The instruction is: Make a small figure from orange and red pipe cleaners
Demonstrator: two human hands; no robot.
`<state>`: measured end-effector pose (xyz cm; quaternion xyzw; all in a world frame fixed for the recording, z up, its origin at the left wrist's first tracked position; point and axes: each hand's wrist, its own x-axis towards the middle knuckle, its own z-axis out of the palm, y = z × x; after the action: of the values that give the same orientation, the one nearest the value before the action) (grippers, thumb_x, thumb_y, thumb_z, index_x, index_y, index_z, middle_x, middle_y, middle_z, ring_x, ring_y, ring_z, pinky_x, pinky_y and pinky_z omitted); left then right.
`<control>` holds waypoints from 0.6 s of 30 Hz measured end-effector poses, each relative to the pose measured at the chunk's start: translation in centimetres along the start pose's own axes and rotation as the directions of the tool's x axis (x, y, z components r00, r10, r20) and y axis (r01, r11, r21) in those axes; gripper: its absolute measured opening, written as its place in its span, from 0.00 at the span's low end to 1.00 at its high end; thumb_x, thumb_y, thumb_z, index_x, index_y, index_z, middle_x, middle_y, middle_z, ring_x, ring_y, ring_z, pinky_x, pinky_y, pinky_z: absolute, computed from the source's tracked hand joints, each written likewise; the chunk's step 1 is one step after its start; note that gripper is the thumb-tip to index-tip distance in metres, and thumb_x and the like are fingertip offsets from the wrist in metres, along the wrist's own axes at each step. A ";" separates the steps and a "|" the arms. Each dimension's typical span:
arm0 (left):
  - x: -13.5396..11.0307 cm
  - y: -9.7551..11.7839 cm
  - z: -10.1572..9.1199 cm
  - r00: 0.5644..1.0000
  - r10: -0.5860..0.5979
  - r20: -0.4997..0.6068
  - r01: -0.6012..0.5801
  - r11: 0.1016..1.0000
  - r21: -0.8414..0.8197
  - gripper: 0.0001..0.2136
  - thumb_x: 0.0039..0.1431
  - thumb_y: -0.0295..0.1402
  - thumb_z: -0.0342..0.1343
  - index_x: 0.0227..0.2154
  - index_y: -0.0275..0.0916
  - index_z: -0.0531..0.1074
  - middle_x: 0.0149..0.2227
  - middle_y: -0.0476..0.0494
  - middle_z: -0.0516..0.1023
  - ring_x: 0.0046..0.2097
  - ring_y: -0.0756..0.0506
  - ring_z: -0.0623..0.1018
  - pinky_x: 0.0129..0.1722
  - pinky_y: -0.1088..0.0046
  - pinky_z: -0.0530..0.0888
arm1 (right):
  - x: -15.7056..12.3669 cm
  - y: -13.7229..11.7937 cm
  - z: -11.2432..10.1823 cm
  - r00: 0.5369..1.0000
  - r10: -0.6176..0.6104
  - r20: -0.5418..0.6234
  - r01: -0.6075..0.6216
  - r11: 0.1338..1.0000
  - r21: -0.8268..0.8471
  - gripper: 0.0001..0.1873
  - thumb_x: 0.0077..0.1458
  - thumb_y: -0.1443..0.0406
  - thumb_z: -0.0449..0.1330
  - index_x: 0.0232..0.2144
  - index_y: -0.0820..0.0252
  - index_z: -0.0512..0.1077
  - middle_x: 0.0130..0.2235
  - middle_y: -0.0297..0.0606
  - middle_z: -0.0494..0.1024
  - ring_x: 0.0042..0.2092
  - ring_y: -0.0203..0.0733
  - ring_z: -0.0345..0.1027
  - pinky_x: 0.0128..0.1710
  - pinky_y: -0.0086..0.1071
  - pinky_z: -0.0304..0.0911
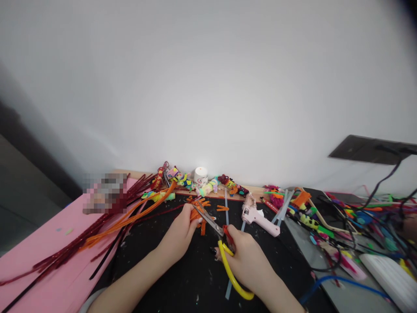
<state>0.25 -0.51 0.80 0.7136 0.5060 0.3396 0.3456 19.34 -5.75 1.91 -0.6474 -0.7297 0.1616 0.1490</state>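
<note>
My right hand (246,258) is closed around the yellow handles of a pair of scissors (217,237). Their metal blades point up and left. My left hand (181,231) pinches an orange pipe cleaner (196,214) right at the blades. Short cut orange pieces (223,208) lie on the black mat (192,269) just beyond both hands.
A pink glue gun (257,215) lies right of the hands. Long orange and dark red pipe cleaners (107,228) spread over the pink sheet (55,265) on the left. Small colourful figures (208,186) and a white jar (200,176) line the wall. Cables and mixed craft bits (355,230) crowd the right side.
</note>
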 end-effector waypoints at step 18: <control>-0.2 -0.4 0.2 1.000 0.014 -0.008 -0.014 1.000 -0.013 0.05 0.63 0.35 0.43 0.38 0.39 0.58 0.35 0.44 0.70 0.36 0.44 0.72 0.39 0.65 0.68 | 0.0 -0.3 -0.1 0.995 0.050 -0.091 -0.060 0.992 -0.115 0.10 0.53 0.58 0.57 0.28 0.57 0.61 0.25 0.34 0.72 0.27 0.44 0.69 0.24 0.28 0.51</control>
<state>0.17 -0.59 0.31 0.7134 0.5000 0.3483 0.3460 19.09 -5.82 2.10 -0.6815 -0.7125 0.0941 0.1380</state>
